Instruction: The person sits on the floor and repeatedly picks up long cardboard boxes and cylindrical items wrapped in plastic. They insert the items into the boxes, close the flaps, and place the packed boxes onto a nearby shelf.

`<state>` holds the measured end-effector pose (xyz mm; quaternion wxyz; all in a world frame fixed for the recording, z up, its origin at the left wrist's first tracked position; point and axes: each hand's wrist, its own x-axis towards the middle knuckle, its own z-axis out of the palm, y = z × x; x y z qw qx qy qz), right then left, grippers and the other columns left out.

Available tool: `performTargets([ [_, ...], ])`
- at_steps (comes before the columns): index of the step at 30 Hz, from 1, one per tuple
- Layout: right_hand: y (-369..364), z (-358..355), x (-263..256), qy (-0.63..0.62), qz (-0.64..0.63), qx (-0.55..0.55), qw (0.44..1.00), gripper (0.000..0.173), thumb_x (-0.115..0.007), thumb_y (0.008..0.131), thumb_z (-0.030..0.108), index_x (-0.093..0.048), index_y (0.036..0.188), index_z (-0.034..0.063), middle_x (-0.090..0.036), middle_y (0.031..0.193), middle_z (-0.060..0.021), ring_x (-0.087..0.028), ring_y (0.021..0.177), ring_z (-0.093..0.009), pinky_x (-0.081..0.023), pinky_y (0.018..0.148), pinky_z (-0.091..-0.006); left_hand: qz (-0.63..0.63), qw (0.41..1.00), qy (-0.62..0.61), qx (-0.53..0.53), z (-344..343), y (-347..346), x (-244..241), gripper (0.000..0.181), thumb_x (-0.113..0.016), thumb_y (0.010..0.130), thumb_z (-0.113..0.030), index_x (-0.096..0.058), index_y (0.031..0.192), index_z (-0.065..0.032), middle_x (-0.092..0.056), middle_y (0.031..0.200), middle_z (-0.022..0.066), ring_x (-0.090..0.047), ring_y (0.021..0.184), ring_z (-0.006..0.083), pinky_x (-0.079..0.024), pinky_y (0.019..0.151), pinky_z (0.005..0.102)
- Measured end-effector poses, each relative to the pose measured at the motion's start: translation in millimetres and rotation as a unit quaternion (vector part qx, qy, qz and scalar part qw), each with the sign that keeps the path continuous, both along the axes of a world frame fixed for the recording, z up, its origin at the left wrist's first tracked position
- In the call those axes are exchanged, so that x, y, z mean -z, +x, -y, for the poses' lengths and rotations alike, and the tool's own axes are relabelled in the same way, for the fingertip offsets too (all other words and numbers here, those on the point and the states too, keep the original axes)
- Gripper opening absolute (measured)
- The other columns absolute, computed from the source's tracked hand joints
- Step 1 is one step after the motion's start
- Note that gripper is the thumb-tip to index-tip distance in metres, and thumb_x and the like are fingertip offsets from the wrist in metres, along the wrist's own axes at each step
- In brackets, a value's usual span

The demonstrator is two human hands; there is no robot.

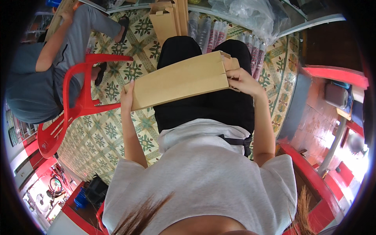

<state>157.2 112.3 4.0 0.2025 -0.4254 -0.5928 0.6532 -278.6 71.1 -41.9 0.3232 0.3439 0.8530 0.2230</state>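
Observation:
A long brown cardboard box (pixel 179 80) lies across my black-clad thighs, tilted with its right end farther from me. My left hand (pixel 127 95) grips its left end, thumb on the top face and fingers hidden behind. At the right end, flaps (pixel 230 60) stand open. My right hand (pixel 242 82) is at that opening, with its fingers against the flaps and partly inside, so the fingertips are hidden. What the box contains cannot be seen.
Plastic-wrapped red and dark coil-spring shock absorbers (pixel 217 33) stand beyond my knees, beside upright cardboard boxes (pixel 164 20). Clear plastic bags (pixel 249 14) lie farther off. To the left, another person (pixel 32 82) sits on a red plastic chair (pixel 79 100), holding a cardboard box.

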Motion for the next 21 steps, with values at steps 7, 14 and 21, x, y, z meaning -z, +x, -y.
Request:
performTargets([
  [7, -2, -6, 4, -0.028, -0.056, 0.209, 0.976, 0.020, -0.055, 0.089, 0.012, -0.063, 0.102, -0.0002, -0.061, 0.078, 0.0008, -0.054, 0.070, -0.004, -0.044, 0.061, -0.0182, 0.079, 0.997, -0.007, -0.008, 5, 9, -14, 0.096, -0.058, 0.072, -0.065, -0.038, 0.129, 0.0106, -0.051, 0.120, 0.0246, -0.051, 0.111, 0.0296, -0.038, 0.095, 0.0325],
  [14, -32, 38, 33, 0.202, 0.003, 0.523, 0.828, 0.026, -0.042, 0.095, 0.016, -0.060, 0.105, -0.0010, -0.061, 0.098, -0.0082, -0.056, 0.093, -0.015, -0.043, 0.083, -0.0259, 0.070, 0.997, 0.003, 0.011, 1, 12, -9, 0.079, -0.056, 0.076, -0.063, -0.051, 0.121, 0.0019, -0.056, 0.114, 0.0216, -0.054, 0.104, 0.0279, -0.040, 0.091, 0.0333],
  [21, -46, -12, 30, 0.272, 0.046, 0.367, 0.888, 0.030, -0.054, 0.087, 0.015, -0.058, 0.116, 0.0059, -0.055, 0.118, -0.0168, -0.049, 0.114, -0.028, -0.038, 0.096, -0.0338, 0.016, 1.000, -0.003, 0.015, 1, 14, -22, 0.081, -0.055, 0.076, -0.063, -0.051, 0.121, 0.0034, -0.056, 0.114, 0.0226, -0.054, 0.105, 0.0299, -0.039, 0.092, 0.0335],
])
